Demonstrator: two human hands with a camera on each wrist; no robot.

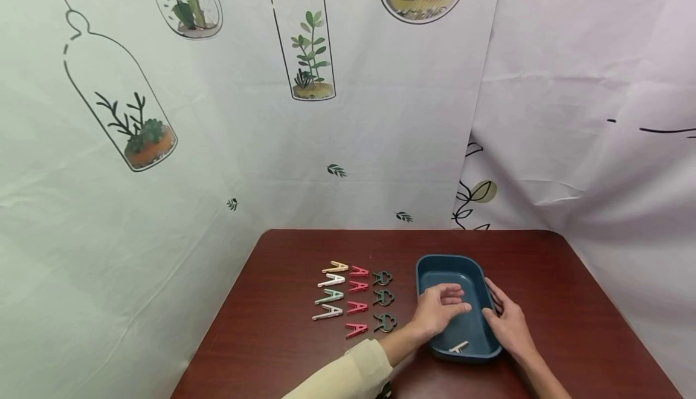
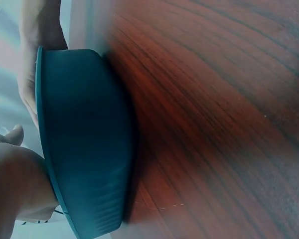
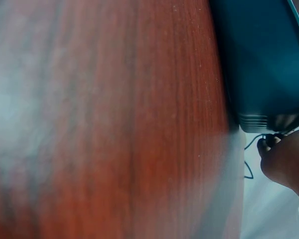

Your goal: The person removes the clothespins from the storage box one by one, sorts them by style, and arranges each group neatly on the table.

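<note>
A deep blue rectangular tray [image 1: 469, 326] stands on the table, a small white clothespin [image 1: 459, 347] lying at its near end. My left hand [image 1: 439, 311] reaches over the tray's left rim, fingers loosely bent and apart from the thumb, with nothing visible between them. On the right side, my right hand [image 1: 508, 326] holds the tray's rim, thumb at the edge and fingers along the outer wall. The left wrist view shows the tray's outer wall [image 2: 84, 134] with a hand at either end of its rim. In the right wrist view, the right hand [image 3: 289, 159] is partly cut off beside the tray.
Left of the tray, clips lie in three columns: yellow, white and mint clothespins [image 1: 329, 295], small red clothespins [image 1: 357, 307], and dark green shaped clips [image 1: 383, 298]. The brown wooden table [image 1: 272, 350] meets a printed curtain [image 1: 370, 145] behind.
</note>
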